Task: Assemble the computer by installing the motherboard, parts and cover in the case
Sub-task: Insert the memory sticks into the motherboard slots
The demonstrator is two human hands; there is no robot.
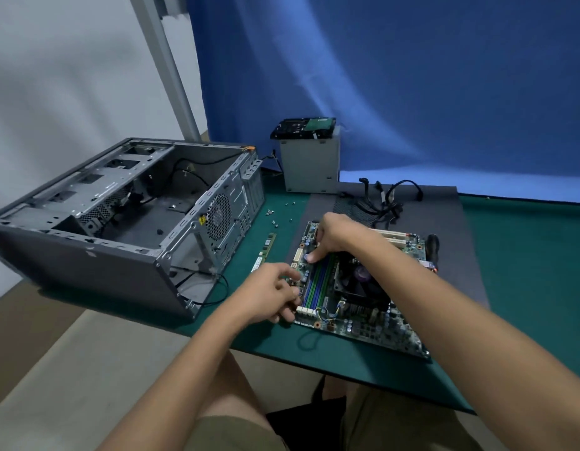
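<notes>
A green motherboard (363, 317) with blue and green memory slots (316, 284) and a black cooler fan (360, 281) lies flat on the table. My right hand (331, 237) rests on the far end of the slots, fingertips pressing down. My left hand (272, 292) is at the near end of the slots, fingers curled against the board's left edge; whether it holds anything is hidden. A loose memory stick (265, 252) lies left of the board. The open grey case (126, 216) lies on its side at the left, its inside bare apart from cables.
Several small screws (277, 213) lie between case and board. A grey power supply box (310, 166) with a hard drive (303, 126) on top stands behind. Black cables (386, 200) and a black-handled tool (432, 247) lie on the grey mat (461, 255). The table's near edge runs below the board.
</notes>
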